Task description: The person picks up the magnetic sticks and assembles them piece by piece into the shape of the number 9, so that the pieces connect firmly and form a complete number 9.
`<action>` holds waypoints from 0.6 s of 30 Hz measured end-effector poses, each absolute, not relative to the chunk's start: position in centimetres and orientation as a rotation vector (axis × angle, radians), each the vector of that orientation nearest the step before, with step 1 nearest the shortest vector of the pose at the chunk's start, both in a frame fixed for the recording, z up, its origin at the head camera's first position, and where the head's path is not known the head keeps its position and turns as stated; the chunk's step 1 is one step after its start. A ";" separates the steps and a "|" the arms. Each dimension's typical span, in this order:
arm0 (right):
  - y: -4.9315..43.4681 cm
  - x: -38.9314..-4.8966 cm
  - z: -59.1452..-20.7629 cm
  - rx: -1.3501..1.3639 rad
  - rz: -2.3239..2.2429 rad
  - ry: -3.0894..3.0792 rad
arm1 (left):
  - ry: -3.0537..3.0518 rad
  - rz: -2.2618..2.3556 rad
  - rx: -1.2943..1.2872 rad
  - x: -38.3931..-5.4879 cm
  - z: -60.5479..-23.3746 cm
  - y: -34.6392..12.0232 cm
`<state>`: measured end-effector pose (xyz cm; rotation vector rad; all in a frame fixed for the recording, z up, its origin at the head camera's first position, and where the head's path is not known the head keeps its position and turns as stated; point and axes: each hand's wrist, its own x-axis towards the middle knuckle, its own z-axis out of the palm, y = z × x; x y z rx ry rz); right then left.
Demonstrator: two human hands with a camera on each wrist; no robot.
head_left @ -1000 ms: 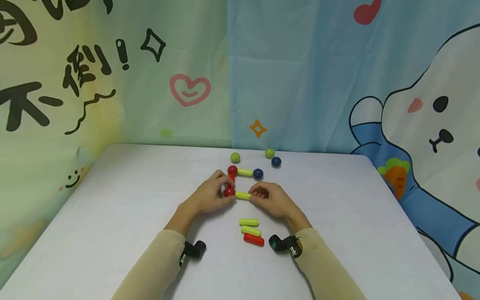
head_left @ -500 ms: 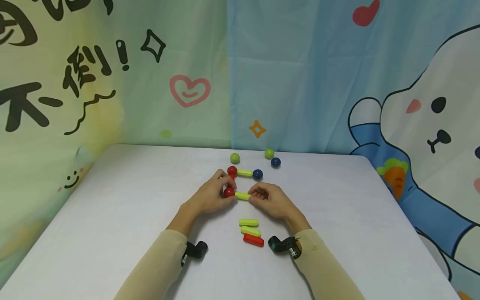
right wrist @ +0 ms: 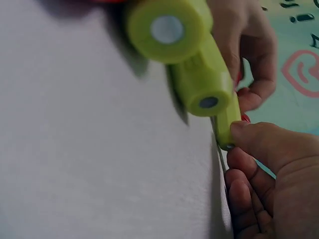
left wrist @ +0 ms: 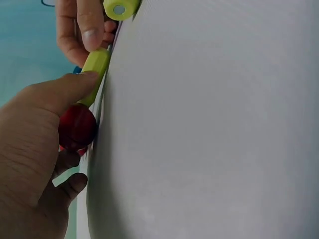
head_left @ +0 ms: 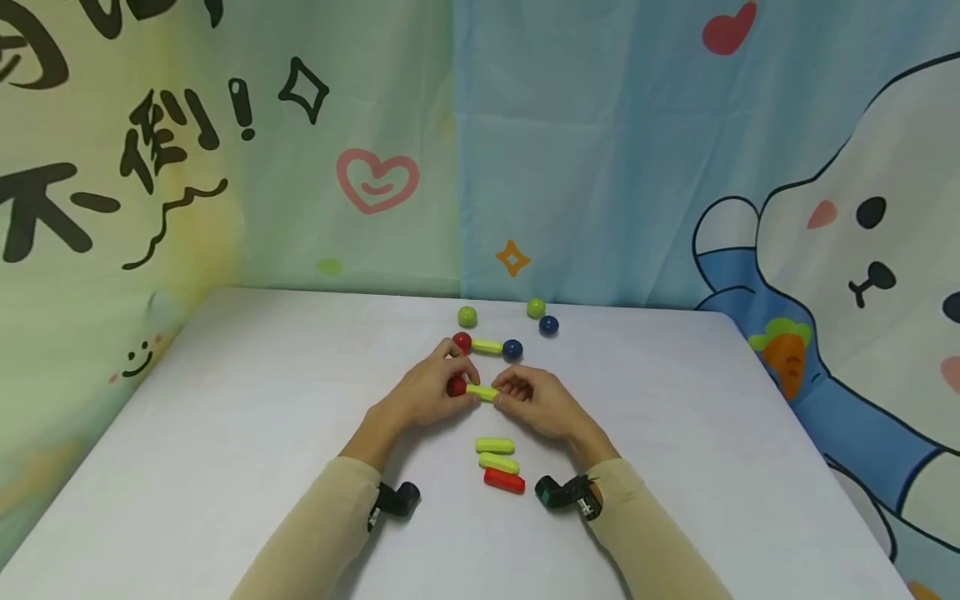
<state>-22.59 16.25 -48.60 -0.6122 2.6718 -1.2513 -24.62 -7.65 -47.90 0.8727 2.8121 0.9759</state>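
Observation:
A yellow-green magnetic rod (head_left: 482, 392) lies end-on against a red ball (head_left: 456, 386) in the head view. My left hand (head_left: 431, 387) grips the rod near that ball, its thumb along the rod in the left wrist view. At the rod's other end, my right hand (head_left: 536, 400) pinches with thumb and fingertips. Just behind, another red ball (head_left: 462, 342), a yellow-green rod (head_left: 487, 346) and a blue ball (head_left: 512, 350) form a row. The red rod between the two red balls is mostly hidden by my left fingers.
Two yellow-green rods (head_left: 495, 446) and a red rod (head_left: 504, 480) lie nearer me on the white table (head_left: 262, 467). At the back are two green balls (head_left: 467, 316) and a loose blue ball (head_left: 549, 325). A printed curtain (head_left: 570, 167) hangs behind the table.
My left fingers have shifted right from beside the red rod onto the yellow-green rod, now covering more of the red rod. My right hand has stayed at the rod's end.

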 end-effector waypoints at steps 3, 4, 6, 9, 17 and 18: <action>15.9 -22.3 -48.3 -0.635 -1.209 2.679 | 2.814 0.975 0.851 -24.5 -48.1 -7.6; 15.8 -22.2 -48.2 -0.645 -1.189 2.686 | 2.809 0.979 0.844 -24.5 -48.1 -7.7; 15.8 -21.9 -47.9 -0.651 -1.156 2.697 | 2.796 0.990 0.837 -24.5 -48.1 -7.7; 16.1 -21.2 -47.1 -0.680 -1.141 2.682 | 2.771 1.025 0.851 -24.5 -48.1 -7.5; 16.3 -19.9 -45.2 -0.898 -1.047 2.569 | 2.763 1.133 0.846 -24.7 -48.8 -7.2; 16.3 -19.7 -45.1 -0.910 -1.034 2.558 | 2.764 1.141 0.849 -24.7 -49.0 -7.2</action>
